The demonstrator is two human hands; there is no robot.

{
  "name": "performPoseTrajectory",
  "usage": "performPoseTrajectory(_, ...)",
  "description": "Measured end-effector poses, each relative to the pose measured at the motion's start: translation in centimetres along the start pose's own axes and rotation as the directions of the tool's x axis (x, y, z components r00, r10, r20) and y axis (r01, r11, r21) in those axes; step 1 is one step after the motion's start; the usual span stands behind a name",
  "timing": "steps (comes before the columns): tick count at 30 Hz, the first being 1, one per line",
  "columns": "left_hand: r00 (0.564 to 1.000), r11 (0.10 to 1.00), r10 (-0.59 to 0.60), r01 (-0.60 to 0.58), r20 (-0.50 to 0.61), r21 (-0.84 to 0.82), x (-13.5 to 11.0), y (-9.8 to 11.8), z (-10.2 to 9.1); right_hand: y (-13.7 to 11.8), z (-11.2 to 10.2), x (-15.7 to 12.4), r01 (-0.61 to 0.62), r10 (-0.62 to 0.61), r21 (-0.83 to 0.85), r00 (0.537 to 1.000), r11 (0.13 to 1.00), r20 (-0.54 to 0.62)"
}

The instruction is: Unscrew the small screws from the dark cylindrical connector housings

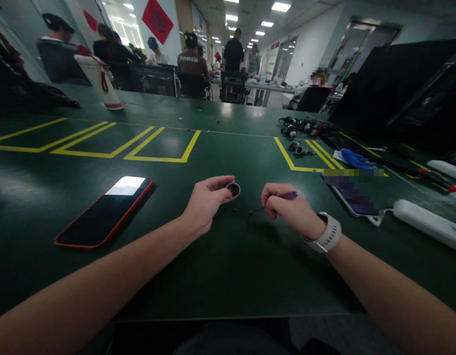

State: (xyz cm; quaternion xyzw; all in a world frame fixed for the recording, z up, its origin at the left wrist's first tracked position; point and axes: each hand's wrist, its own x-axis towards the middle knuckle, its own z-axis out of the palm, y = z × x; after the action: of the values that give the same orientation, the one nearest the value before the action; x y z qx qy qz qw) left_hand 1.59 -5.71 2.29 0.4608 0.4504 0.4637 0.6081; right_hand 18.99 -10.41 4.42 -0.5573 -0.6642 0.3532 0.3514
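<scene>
My left hand (207, 201) pinches a small round metal part (233, 189) by its rim, its hollow side facing me. In my right hand (287, 207) is a thin screwdriver with a purple handle (291, 195). The screwdriver's dark shaft points left and down to the green table, and a tiny dark piece (250, 213) shows at its tip. Another tiny ring-like piece (234, 210) lies on the table just below the metal part. Whether the piece at the tip sticks to the screwdriver or only touches it, I cannot tell.
A phone in a red case (105, 212) lies left. Right are a second phone (351, 192), a white power strip (431, 222), blue gloves (357, 159) and metal parts with cables (298, 127). A white cup (100, 81) stands far left. Yellow tape marks the green table (228, 276).
</scene>
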Motion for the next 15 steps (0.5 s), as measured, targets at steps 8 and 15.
performPoseTrajectory(8, 1.000, 0.999, -0.017, 0.017, 0.023, -0.029, 0.0, 0.0, 0.1, 0.8, 0.1, 0.4, -0.101, 0.108, 0.274, 0.994, 0.956, -0.009)
performPoseTrajectory(15, 0.999, 1.000, -0.004, 0.004, 0.039, 0.007, 0.0, 0.0, -0.2, 1.5, 1.4, -0.5, 0.238, -0.157, 0.363, 0.958, 0.901, -0.239)
